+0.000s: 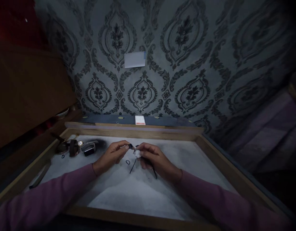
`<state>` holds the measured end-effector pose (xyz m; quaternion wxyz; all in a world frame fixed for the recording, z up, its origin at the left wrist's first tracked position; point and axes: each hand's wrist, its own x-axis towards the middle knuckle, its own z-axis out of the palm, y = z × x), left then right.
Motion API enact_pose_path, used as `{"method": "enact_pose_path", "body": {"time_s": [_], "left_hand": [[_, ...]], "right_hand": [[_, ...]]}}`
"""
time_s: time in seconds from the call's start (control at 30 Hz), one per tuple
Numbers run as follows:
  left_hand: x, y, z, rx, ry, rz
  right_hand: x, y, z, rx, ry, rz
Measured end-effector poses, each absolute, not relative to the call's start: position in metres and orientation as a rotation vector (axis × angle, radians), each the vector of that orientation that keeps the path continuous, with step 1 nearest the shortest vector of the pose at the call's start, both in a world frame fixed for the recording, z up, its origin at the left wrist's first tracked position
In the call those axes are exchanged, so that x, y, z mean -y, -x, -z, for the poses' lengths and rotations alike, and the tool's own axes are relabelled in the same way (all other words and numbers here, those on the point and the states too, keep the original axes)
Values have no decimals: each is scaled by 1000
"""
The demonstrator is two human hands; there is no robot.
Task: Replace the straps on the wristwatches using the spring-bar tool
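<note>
Grasping a small round watch (137, 154) between thumb and index finger of the right hand (159, 161), over the white bottom (119, 194) of a wooden tray (148, 132). Pinching with the left hand (111, 156) a short dark piece (131, 146), just beside the watch; not being able to tell about any joining of the two. Having a dark loop (128, 162) lying near, between both hands, and a thin dark strip (133, 166) slanting below the watch. Seeing several other watches (73, 148) grouped at the left, apart from the hands.

Open surface (196, 163) right of the right hand (155, 156), watches (73, 149) crowding back left, raised wooden rim (162, 133) around
</note>
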<state>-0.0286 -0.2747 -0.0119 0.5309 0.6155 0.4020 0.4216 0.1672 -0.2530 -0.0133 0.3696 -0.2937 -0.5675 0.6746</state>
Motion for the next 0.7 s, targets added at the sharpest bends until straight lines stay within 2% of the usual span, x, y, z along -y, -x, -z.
{"method": "enact_pose_path", "body": {"time_s": [0.7], "left_hand": [[275,30,15,-1003,-1671,-970]], "right_hand": [[253,-170,10,1596,740,-1603]]}}
